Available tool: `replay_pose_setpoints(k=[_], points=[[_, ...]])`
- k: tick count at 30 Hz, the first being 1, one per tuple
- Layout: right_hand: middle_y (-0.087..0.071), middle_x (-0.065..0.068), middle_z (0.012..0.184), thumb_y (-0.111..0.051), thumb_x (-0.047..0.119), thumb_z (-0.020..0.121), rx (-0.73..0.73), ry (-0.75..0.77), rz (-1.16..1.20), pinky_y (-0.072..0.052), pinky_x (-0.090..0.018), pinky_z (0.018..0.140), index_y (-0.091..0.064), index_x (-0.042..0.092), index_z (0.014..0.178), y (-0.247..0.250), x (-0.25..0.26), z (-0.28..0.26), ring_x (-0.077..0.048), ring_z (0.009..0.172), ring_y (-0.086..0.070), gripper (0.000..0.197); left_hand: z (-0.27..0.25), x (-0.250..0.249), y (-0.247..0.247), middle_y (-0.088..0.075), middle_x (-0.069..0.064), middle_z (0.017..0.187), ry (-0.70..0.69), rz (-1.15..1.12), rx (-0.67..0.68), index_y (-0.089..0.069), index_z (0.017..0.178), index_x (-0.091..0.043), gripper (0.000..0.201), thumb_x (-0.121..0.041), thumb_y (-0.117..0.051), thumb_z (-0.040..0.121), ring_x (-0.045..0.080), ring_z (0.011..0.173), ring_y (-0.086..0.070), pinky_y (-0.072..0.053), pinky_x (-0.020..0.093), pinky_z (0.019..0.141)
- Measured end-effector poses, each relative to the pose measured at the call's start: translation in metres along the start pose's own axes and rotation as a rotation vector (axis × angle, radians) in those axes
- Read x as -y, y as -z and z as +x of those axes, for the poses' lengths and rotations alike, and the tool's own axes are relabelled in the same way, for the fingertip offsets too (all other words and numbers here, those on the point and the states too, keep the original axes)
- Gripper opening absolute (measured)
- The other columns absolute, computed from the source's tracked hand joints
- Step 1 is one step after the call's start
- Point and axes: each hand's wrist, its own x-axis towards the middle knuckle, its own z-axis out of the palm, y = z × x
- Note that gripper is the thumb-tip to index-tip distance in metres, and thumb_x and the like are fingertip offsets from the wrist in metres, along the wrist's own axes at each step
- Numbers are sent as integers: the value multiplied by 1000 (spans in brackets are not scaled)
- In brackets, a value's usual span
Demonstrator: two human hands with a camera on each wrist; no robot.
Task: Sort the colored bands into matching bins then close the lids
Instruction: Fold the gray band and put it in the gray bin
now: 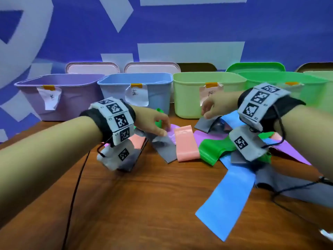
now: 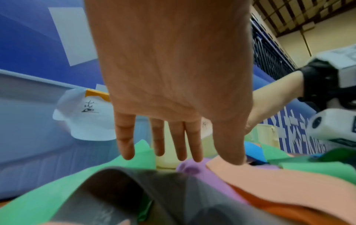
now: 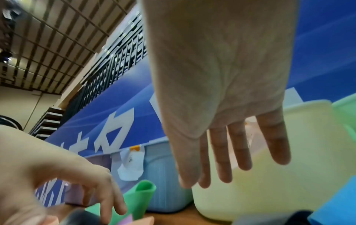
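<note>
Lying nearest on the wooden desk (image 1: pixel 144 204) is a long blue band (image 1: pixel 232 193), flat and untouched, with a gray band (image 1: pixel 281 184) beside it at the right. Just beyond, the rest of the bands sit in a loose overlapping heap: a pink band (image 1: pixel 187 143) across the middle, a green band (image 1: pixel 214 148) folded against it, a purple band (image 1: pixel 207 137) under both, and another gray strip (image 1: pixel 162 147) to the left. The heap is still mixed, so sorting looks barely begun.

Over that heap the left hand (image 1: pixel 153 121) reaches down, fingers straight and spread, tips close to the purple and pink bands; its grip is loose and it holds nothing in the left wrist view. The right hand (image 1: pixel 214 105) hovers farther back above a lifted gray band (image 1: pixel 207 123). From the head view the fingertips seem to meet its edge, but the right wrist view shows extended fingers and no pinch, so its grip reads as unclosed. Both hands appear to be picking their next piece.

Behind stand the bins in a row, lids off and propped at the back to leave the mouths free: a purple bin (image 1: pixel 72 103), a blue bin (image 1: pixel 158 98), a pale green bin (image 1: pixel 187 98) and a bright green bin (image 1: pixel 310 91), each with a taped paper label.
</note>
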Motion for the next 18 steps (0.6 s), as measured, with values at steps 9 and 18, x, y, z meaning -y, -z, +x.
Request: replay_pose_setpoints(k=[9,18], points=[[-46,-3,139,-49,34,95,421,-49,-113,-29,-26,103,-39,18,140,-12,-6,52,-18,124,-44,48,23,27,5,-52,-10,86,-7,13,108,-56,108,-22,32,-43,-62,84,10,79,-50,-36,14,64],[-61,1,101,-61,28,88,305,2,-178,-40,-25,81,-63,16,112,-16,-8,63,-14,90,-52,27,6,37,26,-59,-17,57,-68,-192,109,-60,68,-30,15,-28,-72,77,-7,53,-49,-38,7,58]])
